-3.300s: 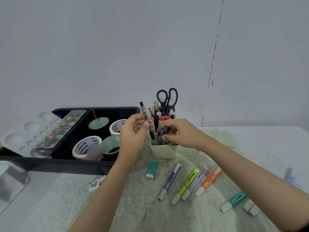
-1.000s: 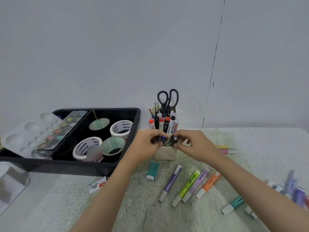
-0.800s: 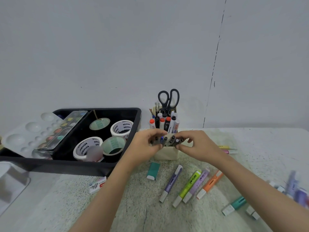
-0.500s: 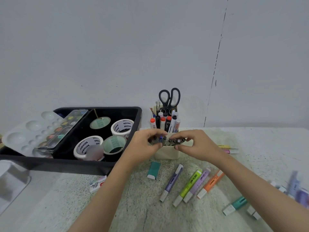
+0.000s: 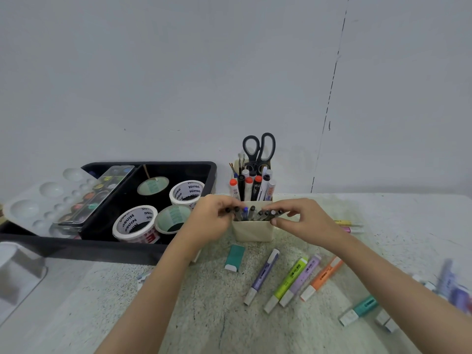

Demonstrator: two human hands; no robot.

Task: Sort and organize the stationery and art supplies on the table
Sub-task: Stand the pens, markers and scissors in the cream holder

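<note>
A cream pen cup (image 5: 252, 231) stands mid-table with a row of dark pens (image 5: 251, 213) leaning in it. My left hand (image 5: 212, 221) pinches the pen tops at the row's left end. My right hand (image 5: 304, 218) pinches those at the right end. Behind it, a second holder (image 5: 252, 186) carries markers and black scissors (image 5: 259, 149). In front lie a teal eraser (image 5: 235, 258) and several highlighters: purple (image 5: 261, 275), green (image 5: 286, 284), lilac (image 5: 300, 281), orange (image 5: 321, 278) and teal (image 5: 358, 310).
A black tray (image 5: 127, 251) at the left holds tape rolls (image 5: 135, 223), a watercolour set (image 5: 94, 195) and a white palette (image 5: 38, 200). More pens lie at the right (image 5: 348, 226), and blurred items at the far right edge (image 5: 454, 290). A small white item (image 5: 143, 278) lies by the tray.
My left hand put the black pen it held into the cream cup. Both hands then came down onto the pen tops and spread them into a wider row.
</note>
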